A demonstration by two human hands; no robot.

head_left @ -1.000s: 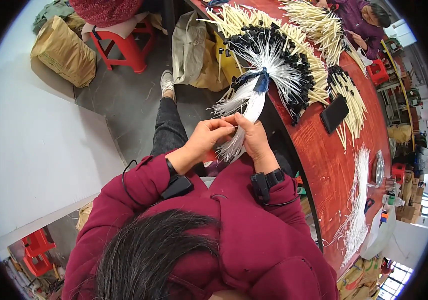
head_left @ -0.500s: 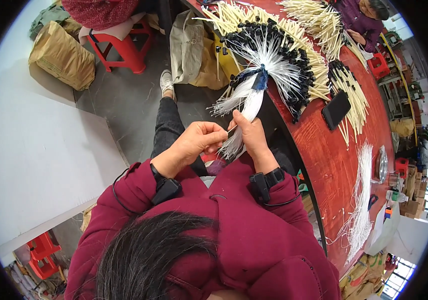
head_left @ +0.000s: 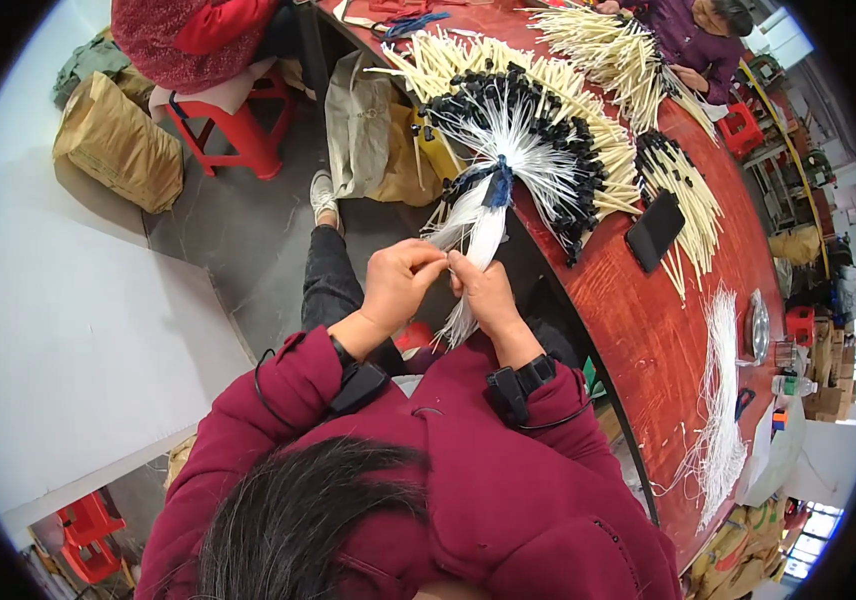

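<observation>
A thick bundle of white strings [head_left: 486, 236] hangs off the table edge toward my lap, bound with a blue cloth strip [head_left: 499, 186]. Beyond the tie the strings fan out to black end pieces [head_left: 580, 150] and cream-coloured sticks [head_left: 616, 160] on the table. My right hand [head_left: 489, 298] is wrapped around the hanging strings, thumb uppermost. Close beside its thumb, my left hand [head_left: 395, 285] is closed in a pinch; what lies between those fingertips is too fine to make out. Loose string ends [head_left: 459, 325] show below my right hand.
The red table [head_left: 608, 300] curves along my right, bearing a black phone [head_left: 655, 231], another white string bundle [head_left: 718, 420] and more cream sticks [head_left: 603, 60]. A co-worker [head_left: 693, 40] sits at the far side. A red stool [head_left: 238, 130] and sacks [head_left: 118, 145] stand left.
Both hands have come closer together at the thumbs, the left rising slightly. My right hand has shifted a little left and down on the strings. The whole view has shifted slightly.
</observation>
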